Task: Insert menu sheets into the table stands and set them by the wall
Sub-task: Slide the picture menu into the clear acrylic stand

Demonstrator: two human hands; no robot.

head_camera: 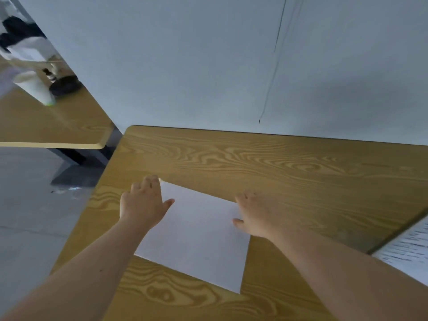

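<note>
A blank white sheet (pixel 196 235) lies flat on the wooden table (pixel 289 172), turned at an angle. My left hand (pixel 144 202) rests on the sheet's far left corner, fingers curled over the edge. On the sheet's far right corner lies my right hand (pixel 252 213), its fingers on the corner and its thumb on the paper. Neither hand has lifted the sheet. No table stand is in view.
A pale wall (pixel 208 66) runs along the table's far edge. Printed sheets (pixel 407 251) lie at the right edge. A second wooden table (pixel 53 121) stands at the left with a white cup (pixel 34 86) and a black round object (pixel 64 85). Grey floor lies between.
</note>
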